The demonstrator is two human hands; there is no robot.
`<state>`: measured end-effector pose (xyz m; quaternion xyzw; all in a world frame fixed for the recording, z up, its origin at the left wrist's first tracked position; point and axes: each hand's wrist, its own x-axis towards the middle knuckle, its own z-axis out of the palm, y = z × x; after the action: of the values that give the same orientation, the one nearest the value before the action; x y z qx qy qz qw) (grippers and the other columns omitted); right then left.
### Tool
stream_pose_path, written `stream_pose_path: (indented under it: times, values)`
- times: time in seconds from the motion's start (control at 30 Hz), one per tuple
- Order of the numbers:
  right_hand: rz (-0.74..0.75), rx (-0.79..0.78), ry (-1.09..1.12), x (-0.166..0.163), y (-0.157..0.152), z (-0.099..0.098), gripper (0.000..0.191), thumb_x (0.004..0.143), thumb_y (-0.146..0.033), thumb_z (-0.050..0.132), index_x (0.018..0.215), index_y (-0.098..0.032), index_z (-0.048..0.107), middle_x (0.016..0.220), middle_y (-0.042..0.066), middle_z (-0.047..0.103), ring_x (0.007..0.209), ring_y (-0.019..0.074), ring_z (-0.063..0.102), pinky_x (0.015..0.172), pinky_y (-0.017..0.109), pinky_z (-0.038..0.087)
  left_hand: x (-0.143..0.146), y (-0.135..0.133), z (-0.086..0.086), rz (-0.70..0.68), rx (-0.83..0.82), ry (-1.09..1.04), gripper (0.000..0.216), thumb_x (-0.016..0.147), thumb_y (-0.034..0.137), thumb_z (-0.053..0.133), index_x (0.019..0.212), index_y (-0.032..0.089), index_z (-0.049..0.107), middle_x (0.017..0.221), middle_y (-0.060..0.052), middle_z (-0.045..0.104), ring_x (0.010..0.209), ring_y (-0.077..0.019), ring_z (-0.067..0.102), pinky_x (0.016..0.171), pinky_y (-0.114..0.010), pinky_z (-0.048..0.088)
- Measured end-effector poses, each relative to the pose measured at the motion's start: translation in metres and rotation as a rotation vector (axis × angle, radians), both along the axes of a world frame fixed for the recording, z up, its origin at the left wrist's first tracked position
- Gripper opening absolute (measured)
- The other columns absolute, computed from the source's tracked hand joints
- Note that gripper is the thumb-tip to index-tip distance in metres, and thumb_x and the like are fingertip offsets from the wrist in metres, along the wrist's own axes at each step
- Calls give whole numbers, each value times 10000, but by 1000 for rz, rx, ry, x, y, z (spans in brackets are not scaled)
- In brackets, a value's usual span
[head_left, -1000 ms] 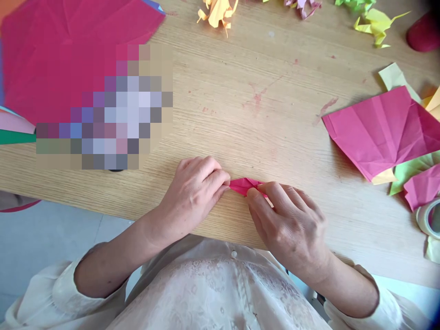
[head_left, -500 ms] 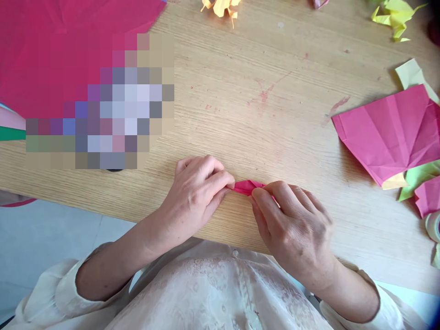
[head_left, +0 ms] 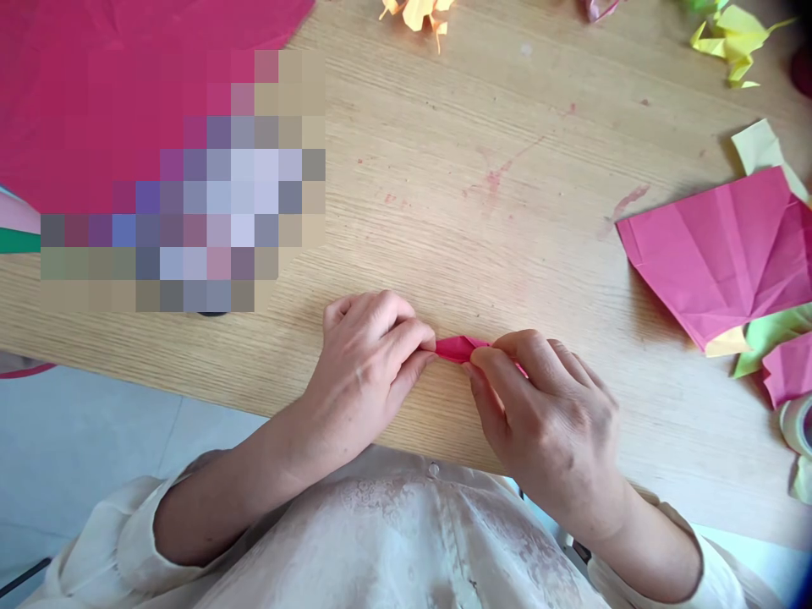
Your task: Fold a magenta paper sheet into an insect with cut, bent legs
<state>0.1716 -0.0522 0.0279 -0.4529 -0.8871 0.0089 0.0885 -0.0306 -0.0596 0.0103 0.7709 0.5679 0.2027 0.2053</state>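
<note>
A small folded piece of pink paper (head_left: 458, 348), narrow and pointed, is stretched between my two hands just above the wooden table (head_left: 406, 254) near its front edge. My left hand (head_left: 374, 364) pinches its left tip between thumb and forefinger. On the other end, my right hand (head_left: 549, 402) is closed, thumb and forefinger pressed on the paper. The fingers of my right hand hide most of the right part of the piece.
At right lie a creased pink sheet (head_left: 723, 245), paper scraps (head_left: 777, 330) and a tape roll (head_left: 796, 423). Yellow (head_left: 736, 38) and orange (head_left: 419, 13) folded paper figures sit at the back. A large dark pink sheet (head_left: 114, 101) covers the far left, beside a pixelated patch.
The view has shifted slightly. My right hand has turned a little on the pink paper, and slightly more of the piece shows between the hands. Both hands keep their pinch.
</note>
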Motion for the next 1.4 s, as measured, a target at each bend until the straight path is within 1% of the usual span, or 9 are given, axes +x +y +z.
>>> stream_pose_path:
  times: [0.1, 0.27, 0.67, 0.87, 1.0, 1.13, 1.23, 1.33, 1.4]
  values:
    - [-8, -32, 38, 1, 2, 0, 97, 937, -178, 615, 863, -213, 667, 866, 35, 670, 721, 167, 536, 707, 317, 406, 1, -2, 0, 28, 1, 17, 116, 958, 173, 553, 894, 200, 645, 938, -29, 612, 910, -194, 603, 867, -413, 381]
    - [-27, -52, 63, 1, 3, -2, 116, 953, -211, 600, 857, -208, 666, 884, 42, 679, 760, 178, 567, 748, 324, 426, 6, -3, 2, 74, 4, 11, 80, 925, 172, 597, 861, 201, 636, 931, -26, 607, 915, -195, 601, 890, -419, 393]
    - [-38, -91, 66, -1, 7, -8, 169, 967, -266, 562, 817, -216, 620, 879, 50, 636, 767, 193, 537, 762, 347, 414, 9, -2, 1, 120, 10, 7, 83, 887, 146, 614, 821, 196, 608, 921, -26, 581, 905, -190, 598, 913, -408, 417]
    - [-49, -118, 75, -1, 9, -9, 172, 968, -283, 553, 817, -219, 605, 872, 49, 608, 789, 202, 538, 760, 355, 402, 7, -1, 1, 105, 6, 6, 91, 893, 134, 595, 825, 193, 601, 930, -28, 575, 898, -183, 597, 895, -399, 422]
    - [-50, -128, 74, -2, 9, -9, 166, 971, -293, 544, 830, -221, 595, 869, 47, 602, 798, 205, 538, 762, 355, 392, 6, -2, 2, 119, 3, 18, 94, 899, 135, 588, 825, 191, 602, 941, -35, 573, 909, -189, 598, 885, -399, 426]
    - [-43, -124, 66, -1, 9, -11, 174, 976, -301, 532, 832, -223, 591, 870, 47, 597, 798, 208, 526, 772, 356, 385, 5, -1, 3, 108, -9, 34, 95, 905, 143, 589, 826, 195, 599, 941, -33, 580, 908, -191, 602, 882, -398, 436]
    - [-39, -118, 62, -1, 10, -12, 166, 977, -289, 527, 840, -223, 594, 873, 47, 597, 798, 207, 521, 776, 356, 378, 1, 1, 3, 106, -14, 34, 100, 914, 135, 577, 835, 195, 592, 924, -29, 586, 888, -186, 605, 850, -382, 453]
    - [-36, -124, 62, -1, 10, -12, 155, 974, -278, 530, 845, -223, 598, 875, 48, 599, 800, 209, 517, 775, 358, 372, -5, 1, 3, 80, 1, 6, 115, 933, 123, 551, 854, 195, 592, 906, -24, 601, 882, -176, 615, 829, -362, 474]
    - [-37, -125, 67, -1, 10, -12, 150, 969, -272, 535, 842, -223, 598, 874, 49, 597, 801, 210, 514, 774, 359, 370, -10, -3, 2, 58, 39, -28, 126, 946, 113, 532, 905, 200, 613, 919, -22, 617, 880, -164, 621, 819, -342, 495]
